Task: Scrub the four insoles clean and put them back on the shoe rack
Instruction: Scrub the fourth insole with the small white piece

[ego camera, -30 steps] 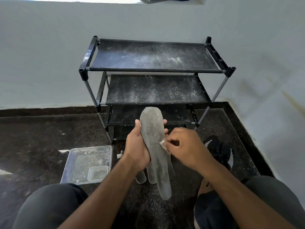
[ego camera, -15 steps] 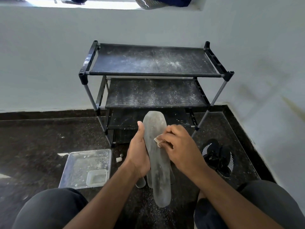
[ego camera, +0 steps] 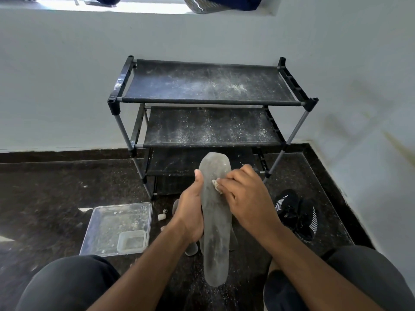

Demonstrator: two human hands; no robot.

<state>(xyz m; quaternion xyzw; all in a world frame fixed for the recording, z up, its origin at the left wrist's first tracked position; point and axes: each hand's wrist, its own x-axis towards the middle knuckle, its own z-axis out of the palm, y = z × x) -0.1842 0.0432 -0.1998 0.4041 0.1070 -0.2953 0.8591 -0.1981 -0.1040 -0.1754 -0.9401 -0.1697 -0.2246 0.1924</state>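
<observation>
Insole point(ego camera: 215, 223): grey, dusty, held upright.

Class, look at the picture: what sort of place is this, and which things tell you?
Probably a home corner or entryway: a shoe rack against a plain wall, black shoes on the dark stone floor.

Daylight pours in from the window point(ego camera: 139, 3) up top, blown out white. The wall point(ego camera: 67, 75) is evenly lit, the floor point(ego camera: 45, 198) dark with a faint sheen. Wide-angle lens bends the edges; mostly sharp.
</observation>
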